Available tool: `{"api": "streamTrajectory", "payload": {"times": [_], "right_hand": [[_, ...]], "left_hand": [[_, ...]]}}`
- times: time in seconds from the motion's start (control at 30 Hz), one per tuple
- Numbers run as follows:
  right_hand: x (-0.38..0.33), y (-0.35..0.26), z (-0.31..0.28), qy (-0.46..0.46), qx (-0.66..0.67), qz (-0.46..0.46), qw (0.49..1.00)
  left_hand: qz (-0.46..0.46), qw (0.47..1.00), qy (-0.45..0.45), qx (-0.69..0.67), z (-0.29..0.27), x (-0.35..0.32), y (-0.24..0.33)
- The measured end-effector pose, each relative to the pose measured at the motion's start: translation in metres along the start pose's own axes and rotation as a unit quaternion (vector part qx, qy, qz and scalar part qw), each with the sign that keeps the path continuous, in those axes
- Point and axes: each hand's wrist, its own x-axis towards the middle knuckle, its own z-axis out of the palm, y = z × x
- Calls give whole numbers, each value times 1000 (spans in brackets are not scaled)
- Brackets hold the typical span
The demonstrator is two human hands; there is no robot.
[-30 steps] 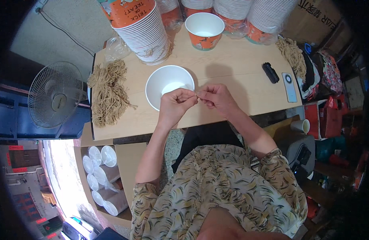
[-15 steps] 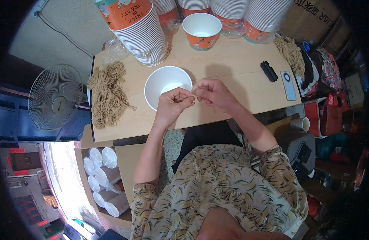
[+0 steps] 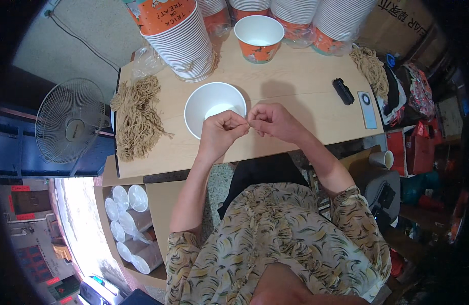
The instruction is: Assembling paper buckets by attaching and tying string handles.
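Fingertip to fingertip, my left hand (image 3: 220, 133) and my right hand (image 3: 275, 122) meet over the near part of the table, both pinched closed. Between them is a thin strand of tan twine (image 3: 248, 124), mostly covered by the fingers. Just behind my left hand stands a white paper bucket (image 3: 198, 109), its mouth facing up; the hand hides part of its near rim. On the left side of the table lies a loose bundle of tan twine (image 3: 138, 124).
Behind are a tall stack of orange-printed paper buckets (image 3: 183, 48), a single orange bucket (image 3: 259, 51) and more wrapped stacks. A black object (image 3: 342, 91) and a pale phone-like device (image 3: 367, 110) lie at right. A fan (image 3: 74, 127) stands left, above a carton of wrapped cups (image 3: 135, 229).
My hands stay together in nearly the same place, with the fingertips drawn slightly closer. The whole view has shifted a little.
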Motion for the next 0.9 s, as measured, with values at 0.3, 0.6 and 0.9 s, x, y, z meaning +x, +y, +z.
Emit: {"api": "streamTrajectory", "payload": {"times": [0.3, 0.6, 0.9], "right_hand": [[0, 8, -5, 17, 43, 122, 991], [1, 1, -4, 39, -10, 78, 996], [-2, -7, -1, 40, -5, 16, 999]], "left_hand": [[13, 998, -24, -56, 1, 1, -4], [-2, 998, -20, -59, 1, 1, 0], [-32, 996, -30, -74, 0, 0, 7]]}}
